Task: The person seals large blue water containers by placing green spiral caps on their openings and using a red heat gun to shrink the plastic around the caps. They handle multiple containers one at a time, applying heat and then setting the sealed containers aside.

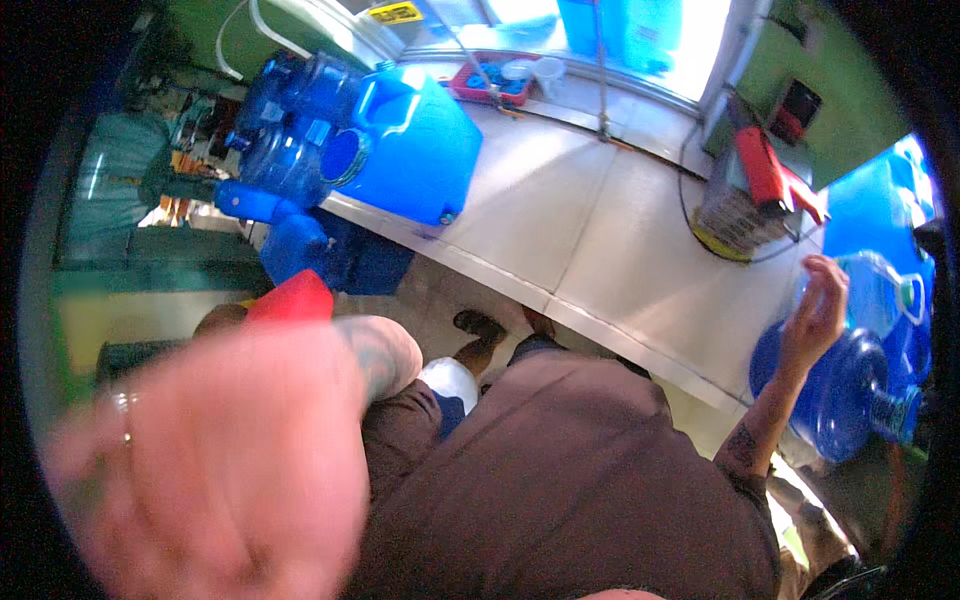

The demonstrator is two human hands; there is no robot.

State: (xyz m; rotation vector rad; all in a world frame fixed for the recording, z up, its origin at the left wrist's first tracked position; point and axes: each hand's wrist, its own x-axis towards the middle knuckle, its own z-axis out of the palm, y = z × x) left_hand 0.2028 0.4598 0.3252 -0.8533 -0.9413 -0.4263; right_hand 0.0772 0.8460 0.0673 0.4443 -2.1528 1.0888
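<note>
My left hand is raised very close to the camera, large and blurred at the lower left. Its fingers are indistinct, so any grip is unclear. A red object shows just beyond it, partly covered. On the right, my right hand hangs in the air with slightly curled fingers and nothing visible in it. It overlaps the view of a clear water jug and lies above a blue water bottle; contact cannot be told. A big blue jerrycan stands on the tiled counter ahead.
Several translucent blue bottles crowd the counter's left end. A red basket with blue pieces sits by the window. A metal tin with a red tool and a dark cord stands at right. A shoe shows below the counter.
</note>
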